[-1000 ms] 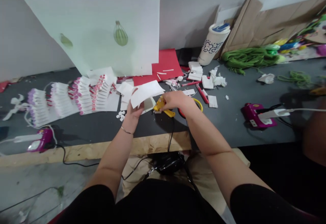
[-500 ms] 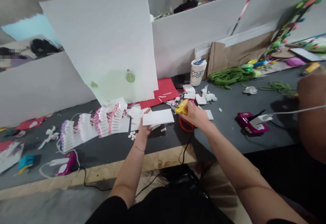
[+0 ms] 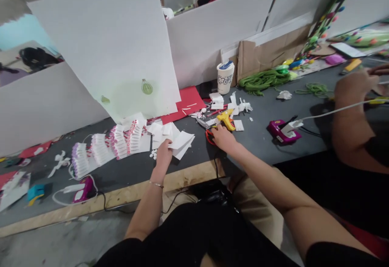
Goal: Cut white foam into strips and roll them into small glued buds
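Note:
A folded sheet of white paper [image 3: 182, 142] is pinched at its left end by my left hand [image 3: 164, 155], just above the dark table. My right hand [image 3: 224, 138] has its fingers closed at the red handles of a pair of scissors [image 3: 209, 137]; the fingers partly cover them. Just beyond that hand lies a yellow glue gun [image 3: 225, 119], apart from my fingers. Loose white paper pieces [image 3: 165, 131] lie behind my left hand, and small white bits [image 3: 153, 153] are beside it.
Fans of white strips with pink and purple tips [image 3: 123, 141] stand to the left. A tall white board [image 3: 106, 44], red sheet [image 3: 191, 103] and paper cup [image 3: 225, 78] are behind. Purple power blocks [image 3: 282, 132] with cables lie on the table. A co-worker's arm [image 3: 349, 113] is at right.
My right hand has let go of the glue gun, which now lies on the table, and has moved to the scissors' handles. The white paper in my left hand has tilted and opened partly.

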Demonstrator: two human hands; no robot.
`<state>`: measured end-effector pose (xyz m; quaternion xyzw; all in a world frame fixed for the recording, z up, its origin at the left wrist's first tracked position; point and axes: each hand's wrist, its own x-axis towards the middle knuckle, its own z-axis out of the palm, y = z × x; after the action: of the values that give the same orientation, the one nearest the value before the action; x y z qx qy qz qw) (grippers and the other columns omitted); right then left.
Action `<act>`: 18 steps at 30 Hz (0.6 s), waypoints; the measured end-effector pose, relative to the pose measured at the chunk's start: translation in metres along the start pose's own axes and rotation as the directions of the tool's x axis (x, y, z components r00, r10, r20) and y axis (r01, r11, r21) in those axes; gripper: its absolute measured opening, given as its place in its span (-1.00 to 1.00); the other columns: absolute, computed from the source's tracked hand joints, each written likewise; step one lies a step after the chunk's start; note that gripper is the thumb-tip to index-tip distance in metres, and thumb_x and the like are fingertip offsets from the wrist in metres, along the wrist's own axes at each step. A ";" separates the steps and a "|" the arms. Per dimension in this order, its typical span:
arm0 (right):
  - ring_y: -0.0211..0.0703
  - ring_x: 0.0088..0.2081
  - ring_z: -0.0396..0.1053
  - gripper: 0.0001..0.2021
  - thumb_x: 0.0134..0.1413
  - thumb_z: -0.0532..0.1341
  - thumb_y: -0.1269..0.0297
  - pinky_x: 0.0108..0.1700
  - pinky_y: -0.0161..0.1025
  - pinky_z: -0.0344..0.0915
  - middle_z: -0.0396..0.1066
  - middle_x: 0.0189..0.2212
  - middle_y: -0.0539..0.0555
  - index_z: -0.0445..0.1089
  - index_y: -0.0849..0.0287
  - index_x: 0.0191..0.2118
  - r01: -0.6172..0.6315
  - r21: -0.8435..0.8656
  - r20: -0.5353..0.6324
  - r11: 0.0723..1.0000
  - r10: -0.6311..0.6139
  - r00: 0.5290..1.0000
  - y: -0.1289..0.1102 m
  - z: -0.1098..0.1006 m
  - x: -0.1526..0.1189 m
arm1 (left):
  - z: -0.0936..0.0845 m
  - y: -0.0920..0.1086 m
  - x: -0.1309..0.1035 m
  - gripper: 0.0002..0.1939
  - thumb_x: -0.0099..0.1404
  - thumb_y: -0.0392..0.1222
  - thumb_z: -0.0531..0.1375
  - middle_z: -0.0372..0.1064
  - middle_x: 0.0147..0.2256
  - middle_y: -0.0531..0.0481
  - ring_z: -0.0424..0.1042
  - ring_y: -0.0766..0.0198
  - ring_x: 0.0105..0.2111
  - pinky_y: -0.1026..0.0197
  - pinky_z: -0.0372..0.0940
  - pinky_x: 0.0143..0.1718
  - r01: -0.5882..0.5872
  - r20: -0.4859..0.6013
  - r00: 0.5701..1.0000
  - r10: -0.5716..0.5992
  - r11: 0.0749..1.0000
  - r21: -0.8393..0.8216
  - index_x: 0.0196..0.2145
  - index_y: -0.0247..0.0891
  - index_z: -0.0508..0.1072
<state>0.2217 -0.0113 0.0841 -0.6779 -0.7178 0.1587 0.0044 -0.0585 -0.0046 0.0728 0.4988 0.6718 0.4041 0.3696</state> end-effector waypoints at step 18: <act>-0.27 -0.48 0.32 -0.23 0.07 0.42 -0.01 -0.29 -0.25 0.48 0.24 -0.48 -0.23 0.17 0.09 0.32 -0.072 0.949 0.115 0.306 -0.123 0.986 0.018 0.003 -0.002 | 0.052 0.030 0.005 -0.72 0.56 -0.27 0.15 0.66 0.10 -0.16 0.68 0.22 0.01 0.16 0.55 0.11 0.349 0.138 0.912 -0.387 0.552 -0.758 0.13 -0.23 0.56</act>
<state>0.2384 -0.0138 0.0779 -0.5180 -0.4943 0.6064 0.3459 -0.0020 0.0148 0.0788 0.1329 0.5322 0.5752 0.6068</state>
